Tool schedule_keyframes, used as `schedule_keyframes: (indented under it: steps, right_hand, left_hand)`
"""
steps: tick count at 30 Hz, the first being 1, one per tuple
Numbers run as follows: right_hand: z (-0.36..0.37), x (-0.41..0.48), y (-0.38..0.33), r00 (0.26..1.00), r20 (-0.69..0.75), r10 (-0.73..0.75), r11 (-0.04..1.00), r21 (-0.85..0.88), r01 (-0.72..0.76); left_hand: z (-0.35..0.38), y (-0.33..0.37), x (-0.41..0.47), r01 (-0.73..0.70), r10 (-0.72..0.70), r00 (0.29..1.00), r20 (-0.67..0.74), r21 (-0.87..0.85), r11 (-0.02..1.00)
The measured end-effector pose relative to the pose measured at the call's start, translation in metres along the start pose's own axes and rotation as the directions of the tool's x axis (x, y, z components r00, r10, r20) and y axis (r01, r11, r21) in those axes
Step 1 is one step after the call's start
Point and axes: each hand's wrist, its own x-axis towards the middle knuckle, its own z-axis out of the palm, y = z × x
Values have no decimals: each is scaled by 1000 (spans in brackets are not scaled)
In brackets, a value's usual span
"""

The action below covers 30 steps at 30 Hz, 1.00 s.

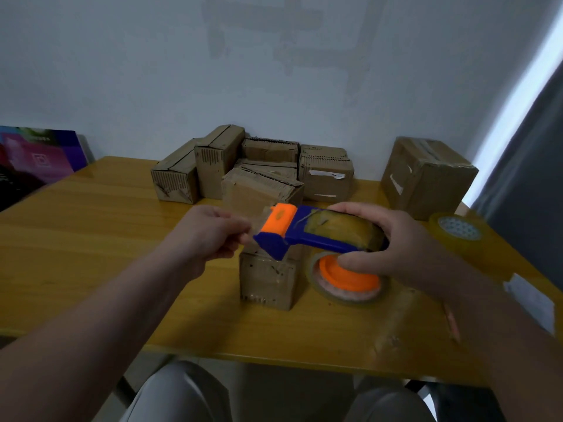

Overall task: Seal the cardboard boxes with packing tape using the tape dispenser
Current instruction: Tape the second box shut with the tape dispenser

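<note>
A person seated at a yellow wooden table (91,239) holds a blue-and-orange tape dispenser (304,236) in the air, just above a small cardboard box (268,278) that stands upright near the table's front edge. The right hand (393,239) wraps round the rear of the dispenser, fingers curled over the top of its loaded roll and thumb underneath. The left hand (210,233), fingers curled, pinches a strip of tape (259,222) between thumb and forefinger at the dispenser's orange front end; the strip is clear and blurred, so its exact edge is hard to make out. A tape roll with an orange hub (347,281) lies flat on the table just beside the small box, below the right hand. A second roll (460,229) sits near the table's right edge. A pile of boxes (253,169) is heaped against the wall at the back, with a larger box (426,178) standing apart to its right. A colourful board (36,156) leans at far left.
</note>
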Motion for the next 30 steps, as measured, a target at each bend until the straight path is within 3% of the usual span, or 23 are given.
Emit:
schedule_keyframes:
  steps: [8, 18, 30]
  right_hand:
    - [-19, -13, 9, 985, 97, 144, 987, -86, -135]
    - [-7, 2, 8, 991, 92, 98, 978, -195, -79]
    - [-1, 4, 20, 991, 90, 103, 981, -175, -86]
  left_hand:
    - [-2, -32, 2, 11, -15, 995, -94, -41, 999]
    - [2, -46, 7, -15, 31, 971, -235, 70, 997]
    - [16, -75, 10, -6, 28, 994, -103, 206, 979]
